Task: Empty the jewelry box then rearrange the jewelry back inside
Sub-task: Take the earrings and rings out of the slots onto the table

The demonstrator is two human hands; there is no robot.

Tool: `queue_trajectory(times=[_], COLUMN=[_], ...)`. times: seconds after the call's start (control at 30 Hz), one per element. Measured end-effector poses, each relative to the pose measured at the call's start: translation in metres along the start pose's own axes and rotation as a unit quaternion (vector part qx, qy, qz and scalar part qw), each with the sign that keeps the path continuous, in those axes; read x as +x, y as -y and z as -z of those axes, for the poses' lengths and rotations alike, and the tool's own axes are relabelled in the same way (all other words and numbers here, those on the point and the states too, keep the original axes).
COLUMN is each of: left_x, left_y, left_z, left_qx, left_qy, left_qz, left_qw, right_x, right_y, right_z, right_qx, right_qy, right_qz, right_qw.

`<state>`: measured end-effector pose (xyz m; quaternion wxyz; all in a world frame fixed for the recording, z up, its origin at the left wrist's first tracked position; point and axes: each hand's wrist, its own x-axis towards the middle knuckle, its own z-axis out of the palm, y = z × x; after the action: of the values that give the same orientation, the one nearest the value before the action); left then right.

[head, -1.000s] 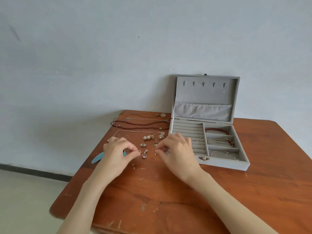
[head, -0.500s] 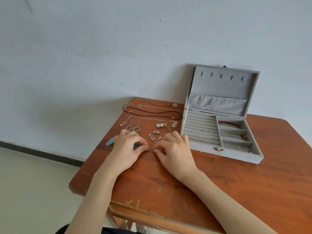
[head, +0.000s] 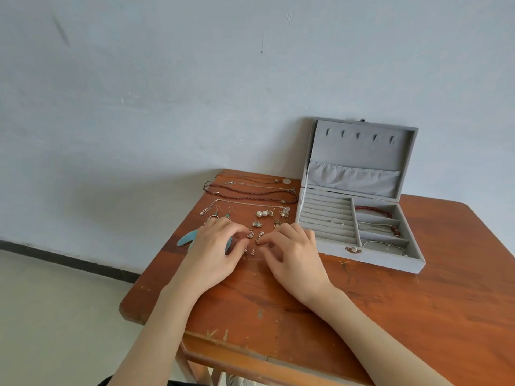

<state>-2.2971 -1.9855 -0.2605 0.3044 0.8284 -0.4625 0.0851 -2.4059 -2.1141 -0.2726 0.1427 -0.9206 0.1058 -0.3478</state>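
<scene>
The grey jewelry box stands open on the right of the wooden table, its lid upright. Its right compartments hold a red bead bracelet and two thin bracelets. Tiny studs lie on the ring rolls. Left of the box lie necklaces, pearl earrings, turquoise feather earrings and several small earrings. My left hand and my right hand rest on the table with curled fingers. Their fingertips touch small earrings lying between them.
The table stands against a pale wall, with its left edge close to the feather earrings and the floor below. Its near edge is chipped. Bare wood lies in front of the box and to my right.
My hands have drawn slightly apart and sit lower on the table, leaving two tiny studs lying between the thumbs. The view has shifted left, so the box appears further right.
</scene>
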Motion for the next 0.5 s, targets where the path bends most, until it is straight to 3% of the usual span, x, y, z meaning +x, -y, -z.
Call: queue_trajectory(times=[0.27,0.4,0.5], left_x=[0.021,0.049,0.074], left_y=[-0.044,-0.073,-0.093], left_z=[-0.018,-0.042,-0.059], left_qx=[0.029,0.058,0.071], left_qy=[0.007,0.053,0.067], left_qz=[-0.107,-0.113,-0.106], left_qw=[0.994,0.99,0.99], right_x=[0.0,0.004,0.013], right_y=[-0.056,-0.091,-0.101], right_z=[0.056,0.069,0.071], right_qx=[-0.063,-0.085,-0.077], right_qy=[-0.06,-0.031,0.001], right_qz=[-0.068,-0.178,-0.213], right_qw=[0.994,0.98,0.974])
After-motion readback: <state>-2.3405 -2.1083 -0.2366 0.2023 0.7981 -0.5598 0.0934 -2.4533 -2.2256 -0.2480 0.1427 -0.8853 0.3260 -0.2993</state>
